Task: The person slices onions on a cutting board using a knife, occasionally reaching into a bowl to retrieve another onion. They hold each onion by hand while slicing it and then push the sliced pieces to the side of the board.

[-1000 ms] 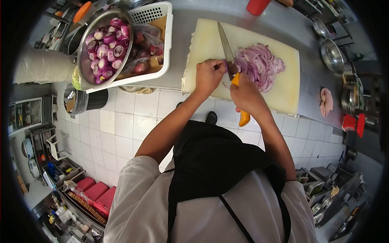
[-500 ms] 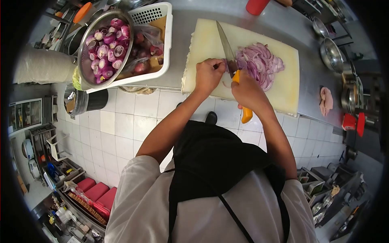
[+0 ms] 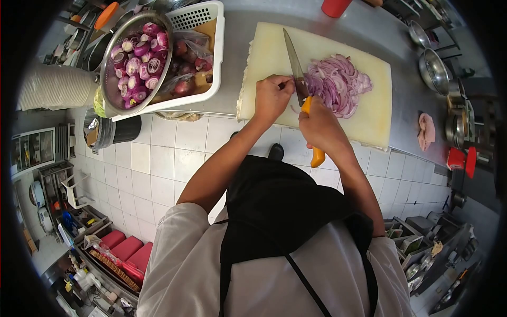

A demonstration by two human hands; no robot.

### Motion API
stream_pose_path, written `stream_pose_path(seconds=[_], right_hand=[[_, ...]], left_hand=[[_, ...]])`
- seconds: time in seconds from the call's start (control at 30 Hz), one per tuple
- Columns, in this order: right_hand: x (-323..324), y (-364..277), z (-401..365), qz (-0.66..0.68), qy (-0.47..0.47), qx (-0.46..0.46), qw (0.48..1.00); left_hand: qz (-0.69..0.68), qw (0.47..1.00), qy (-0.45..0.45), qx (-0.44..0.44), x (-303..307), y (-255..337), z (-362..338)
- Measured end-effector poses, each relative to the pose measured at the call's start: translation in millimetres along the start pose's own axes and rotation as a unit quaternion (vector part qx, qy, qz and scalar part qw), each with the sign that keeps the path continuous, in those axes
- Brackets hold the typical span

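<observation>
My right hand [image 3: 319,122] is wrapped round the yellow handle of a large knife [image 3: 293,55], whose blade points away over the pale cutting board [image 3: 269,45]. Just left of the blade, my left hand [image 3: 273,96] has its fingers pinched together over the board; whatever they hold is too small and hidden to name. Sliced red onion [image 3: 340,84] lies in a loose heap right of the knife, touching or very near the blade.
A metal colander [image 3: 107,87] of peeled red onions rests on a white basket [image 3: 221,53] holding bagged onions. A red container [image 3: 334,6] stands behind the board. A pink cloth [image 3: 425,132] and metal bowls [image 3: 433,73] are on the right.
My right hand and the knife handle have shifted slightly to the left and toward the board's near edge. My left hand stays almost in place, still pinched.
</observation>
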State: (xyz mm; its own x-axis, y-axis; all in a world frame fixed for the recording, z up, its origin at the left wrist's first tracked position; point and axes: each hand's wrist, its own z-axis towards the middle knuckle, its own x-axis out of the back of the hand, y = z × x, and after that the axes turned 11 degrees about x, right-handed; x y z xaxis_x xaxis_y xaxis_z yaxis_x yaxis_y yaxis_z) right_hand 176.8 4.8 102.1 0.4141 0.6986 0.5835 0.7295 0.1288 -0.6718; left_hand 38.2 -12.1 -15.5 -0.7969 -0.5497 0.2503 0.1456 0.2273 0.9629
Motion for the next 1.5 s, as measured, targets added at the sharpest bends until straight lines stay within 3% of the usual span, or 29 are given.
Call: stream_pose_path(seconds=[0.1,0.3,0.5,0.6,0.7,0.73,0.83,1.0,1.13,1.27,1.33,1.37,1.4,1.5], right_hand=[[0.9,-5.6,-1.8,-0.004,0.000,0.005,1.000],[-44.0,47.5,37.9,-0.088,0.102,0.132,0.982],[-24.5,60.6,67.8,-0.041,0.091,0.086,0.991],[10.1,16.6,32.8,0.064,0.096,0.006,0.993],[14.6,22.7,26.0,0.044,0.112,0.042,0.992],[3.4,43.2,33.7,0.009,0.141,0.105,0.984],[-28.3,47.5,25.8,0.031,0.131,0.139,0.981],[-63.9,71.4,26.7,0.012,0.092,0.117,0.989],[-44.2,61.0,20.5,-0.008,0.092,0.066,0.994],[-22.4,52.5,17.9,0.012,0.105,0.030,0.994],[-34.1,115.7,47.8,-0.041,0.151,0.113,0.981],[-29.5,96.8,39.9,-0.019,0.139,0.091,0.986],[-24.8,75.1,31.1,0.001,0.127,0.068,0.990],[-24.9,75.0,30.8,-0.016,0.129,0.071,0.989]], left_hand=[[-0.004,1.000,0.001,-0.001,-1.5,-2.5,0.5],[-0.006,1.000,0.015,-0.011,-2.3,-3.3,0.7],[0.019,0.998,0.033,-0.043,-7.6,-3.1,5.5],[0.033,0.998,0.021,-0.052,-5.7,-4.1,-1.3],[0.004,0.998,0.027,-0.060,-0.1,-4.8,-1.3],[-0.006,0.997,0.034,-0.067,2.6,-3.6,-6.3],[-0.014,0.996,0.031,-0.079,14.1,2.4,-23.7],[0.047,0.996,0.012,-0.074,64.3,38.3,-60.8],[0.024,0.997,0.056,-0.055,113.1,51.5,-69.1],[0.064,0.976,0.183,-0.097,180.0,47.8,-49.5],[0.066,0.963,0.246,-0.083,219.6,40.6,-29.4],[0.111,0.940,0.297,-0.122,239.9,38.2,-18.2],[0.128,0.930,0.331,-0.098,258.3,38.7,-7.8],[0.218,0.892,0.380,-0.114,304.7,36.5,30.6]])
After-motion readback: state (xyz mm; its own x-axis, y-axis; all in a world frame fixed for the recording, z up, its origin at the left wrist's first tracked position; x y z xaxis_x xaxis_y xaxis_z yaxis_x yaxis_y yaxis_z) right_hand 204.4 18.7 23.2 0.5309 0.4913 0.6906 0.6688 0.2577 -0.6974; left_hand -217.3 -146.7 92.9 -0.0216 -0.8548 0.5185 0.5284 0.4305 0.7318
